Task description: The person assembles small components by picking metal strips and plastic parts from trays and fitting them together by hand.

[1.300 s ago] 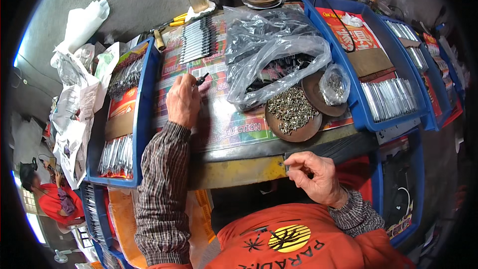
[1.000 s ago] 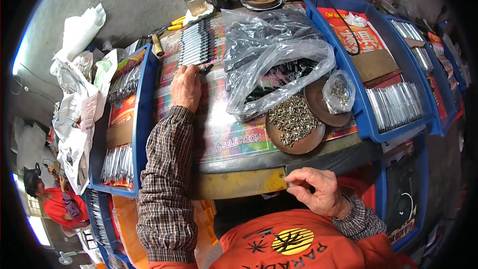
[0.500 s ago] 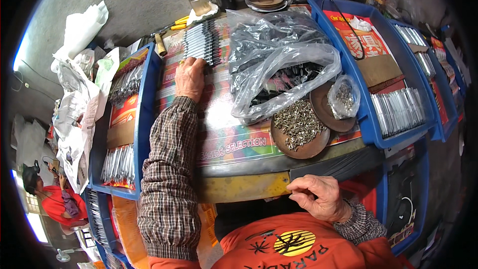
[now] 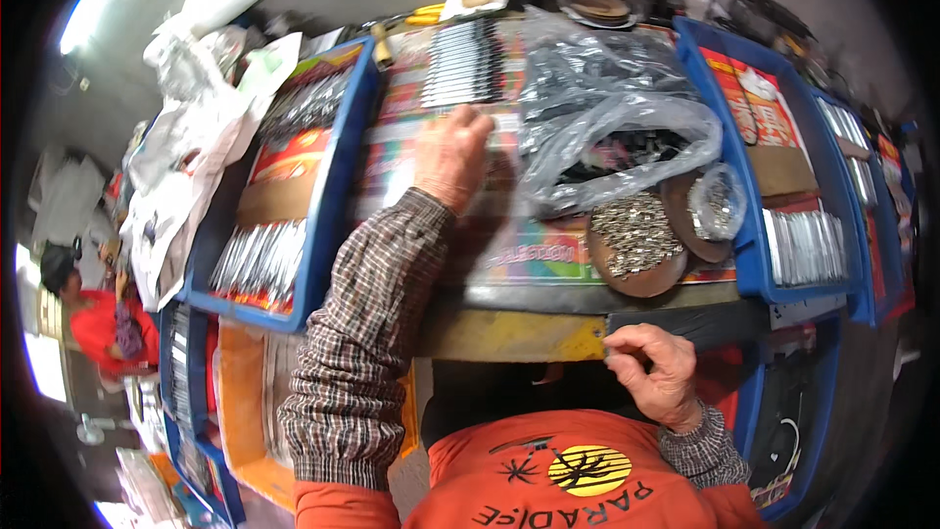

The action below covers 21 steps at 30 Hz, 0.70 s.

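My left hand [image 4: 452, 162] is over the table just on the near side of a neat row of slim silver-and-black pieces [image 4: 462, 64]. Its back faces up, and blur hides how the fingertips are set and whether anything is in them. At the table's front edge my right hand [image 4: 658, 377] is raised with thumb and forefinger pinched together. Whatever lies in that pinch is too small to name. Beyond it stands a round brown dish [image 4: 641, 279] heaped with small metal parts [image 4: 634, 233]. A clear plastic bag [image 4: 548, 176] holding many dark pieces gapes open behind the dish.
Blue trays of slim silver pieces flank the table, one at left [image 4: 338, 186] and one at right [image 4: 749, 264]. A small bag of metal bits [image 4: 717, 204] sits beside the dish. An orange crate [image 4: 245, 411] stands below; a person in red [image 4: 98, 328] is far left.
The whole view has shifted, so the table sits further right. My left hand has drawn back toward me from the silver row. The right hand stays pinched at the table edge.
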Tool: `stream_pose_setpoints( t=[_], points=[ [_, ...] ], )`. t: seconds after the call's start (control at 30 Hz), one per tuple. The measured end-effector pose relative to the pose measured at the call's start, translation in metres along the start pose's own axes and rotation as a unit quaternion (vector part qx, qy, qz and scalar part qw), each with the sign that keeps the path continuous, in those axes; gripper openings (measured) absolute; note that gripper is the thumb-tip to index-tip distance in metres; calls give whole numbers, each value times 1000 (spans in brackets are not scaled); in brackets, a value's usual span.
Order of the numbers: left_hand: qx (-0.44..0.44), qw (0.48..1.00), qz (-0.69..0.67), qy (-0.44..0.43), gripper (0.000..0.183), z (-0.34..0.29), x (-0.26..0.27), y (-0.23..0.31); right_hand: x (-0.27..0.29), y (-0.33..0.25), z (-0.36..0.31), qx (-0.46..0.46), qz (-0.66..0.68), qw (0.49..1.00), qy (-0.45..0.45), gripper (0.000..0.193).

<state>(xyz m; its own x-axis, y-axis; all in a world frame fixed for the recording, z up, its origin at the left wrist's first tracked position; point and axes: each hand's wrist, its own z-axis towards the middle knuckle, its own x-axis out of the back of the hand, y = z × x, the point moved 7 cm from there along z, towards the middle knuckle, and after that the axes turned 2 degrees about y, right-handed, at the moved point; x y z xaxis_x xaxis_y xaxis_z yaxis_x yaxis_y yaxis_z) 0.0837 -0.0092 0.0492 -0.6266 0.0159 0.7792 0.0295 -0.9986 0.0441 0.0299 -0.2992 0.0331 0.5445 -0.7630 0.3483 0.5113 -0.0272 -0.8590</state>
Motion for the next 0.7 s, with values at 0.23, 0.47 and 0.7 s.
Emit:
stream_pose_setpoints(
  t=[0.23,0.47,0.7],
  points=[
    [-28,999,24,-23,10,-53,90,43,3,19,-11,-70,17,997,11,15],
    [97,988,114,40,8,-86,175,-39,-1,22,-13,-83,44,995,26,11],
    [181,975,70,-105,8,-135,155,-131,-5,19,-10,-80,41,995,36,9]
  ],
)
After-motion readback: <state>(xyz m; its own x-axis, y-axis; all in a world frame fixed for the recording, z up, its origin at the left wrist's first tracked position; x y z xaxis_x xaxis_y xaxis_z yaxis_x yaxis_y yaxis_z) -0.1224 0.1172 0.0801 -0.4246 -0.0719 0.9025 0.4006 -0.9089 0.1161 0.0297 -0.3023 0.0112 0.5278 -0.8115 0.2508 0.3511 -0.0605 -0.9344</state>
